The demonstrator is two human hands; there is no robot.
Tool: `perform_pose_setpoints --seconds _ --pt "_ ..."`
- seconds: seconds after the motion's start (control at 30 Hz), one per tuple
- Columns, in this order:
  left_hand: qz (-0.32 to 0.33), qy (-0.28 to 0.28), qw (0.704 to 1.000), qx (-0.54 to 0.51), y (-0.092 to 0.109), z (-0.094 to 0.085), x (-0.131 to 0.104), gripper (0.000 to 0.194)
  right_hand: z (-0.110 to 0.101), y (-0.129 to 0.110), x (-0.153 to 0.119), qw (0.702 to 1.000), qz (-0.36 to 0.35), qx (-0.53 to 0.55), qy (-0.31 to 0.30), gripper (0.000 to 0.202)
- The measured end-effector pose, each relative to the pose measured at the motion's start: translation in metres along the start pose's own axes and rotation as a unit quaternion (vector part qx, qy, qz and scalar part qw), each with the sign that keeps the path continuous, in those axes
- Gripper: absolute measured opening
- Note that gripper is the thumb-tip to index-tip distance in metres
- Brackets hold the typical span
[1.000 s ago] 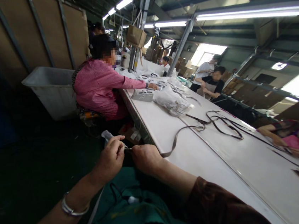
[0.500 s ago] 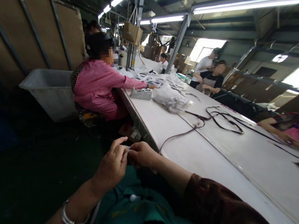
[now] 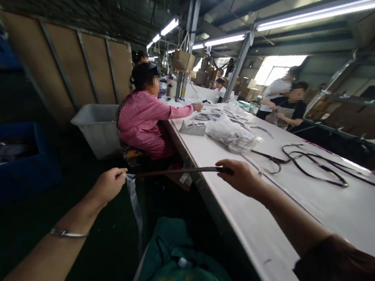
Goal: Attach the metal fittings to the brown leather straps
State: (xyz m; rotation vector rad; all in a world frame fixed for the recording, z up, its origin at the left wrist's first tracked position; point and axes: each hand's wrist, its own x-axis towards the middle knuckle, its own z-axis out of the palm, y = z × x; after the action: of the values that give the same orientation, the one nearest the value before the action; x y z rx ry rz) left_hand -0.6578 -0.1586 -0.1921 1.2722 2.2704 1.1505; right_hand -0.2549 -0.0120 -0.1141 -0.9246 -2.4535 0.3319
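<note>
**Strap pulled taut between both hands, off the tabletop edge**

Step in hand, as I read it: stretching or straightening a length of thin dark flat strap between the two hands.

- Left hand: grip pinched shut on the strap's free end, at 9 o'clock of the span, out over the dark floor and clear of the tabletop. A pale translucent strip hangs down from just beside that pinch; can't tell whether it's attached to the strap.
- Right hand: fingers curled over the strap at 3 o'clock of the span, above the near edge of the long white tabletop. Grip reads closed on it; fingertips mostly hidden behind the knuckles.
- Strap runs near level and straight between the hands, no visible sag. Past the right hand, at 2–3 o'clock, more dark strap lies in loose loops on the tabletop. Link between the held length and those loops isn't clear.
- At 12 o'clock: crumpled clear plastic bag of parts and a co-worker in a pink shirt reaching onto the tabletop.

Next move, judgement: keep tension even, and keep the left pinch firm so the end doesn't slip. If more length is fed, the loops could snag or drag.
</note>
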Motion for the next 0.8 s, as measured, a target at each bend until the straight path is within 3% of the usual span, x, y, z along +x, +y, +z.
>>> perform_pose_setpoints --seconds 0.1,0.2,0.33,0.47,0.57,0.63,0.7,0.8 --pt "0.003 0.012 1.000 0.029 0.000 -0.016 0.006 0.028 -0.019 -0.010 0.016 0.991 -0.077 0.024 0.109 0.027" --pt "0.037 -0.009 0.999 0.033 0.021 -0.026 0.004 0.025 -0.031 -0.043 0.035 0.978 -0.146 0.031 0.146 0.026" --pt "0.095 -0.036 0.995 0.009 0.070 -0.040 -0.002 0.031 -0.031 -0.098 0.059 0.975 -0.202 0.000 0.098 0.029" --pt "0.143 -0.050 0.988 -0.034 0.121 -0.058 -0.019 0.036 -0.011 -0.144 0.077 0.974 -0.218 -0.058 0.026 0.031" --pt "0.104 -0.122 0.974 -0.157 0.147 -0.062 -0.040 0.034 0.010 -0.167 0.082 0.974 -0.220 -0.058 -0.004 0.029" --pt "0.058 -0.186 0.950 -0.243 0.153 -0.055 -0.055 0.032 0.021 -0.172 0.080 0.977 -0.210 -0.032 -0.001 0.031" --pt "0.038 -0.213 0.938 -0.272 0.149 -0.046 -0.066 0.030 0.029 -0.163 0.075 0.980 -0.201 -0.003 0.005 0.039" --pt "0.027 -0.201 0.941 -0.272 0.127 -0.041 -0.074 0.030 0.032 -0.118 0.064 0.983 -0.182 0.030 0.006 0.042"
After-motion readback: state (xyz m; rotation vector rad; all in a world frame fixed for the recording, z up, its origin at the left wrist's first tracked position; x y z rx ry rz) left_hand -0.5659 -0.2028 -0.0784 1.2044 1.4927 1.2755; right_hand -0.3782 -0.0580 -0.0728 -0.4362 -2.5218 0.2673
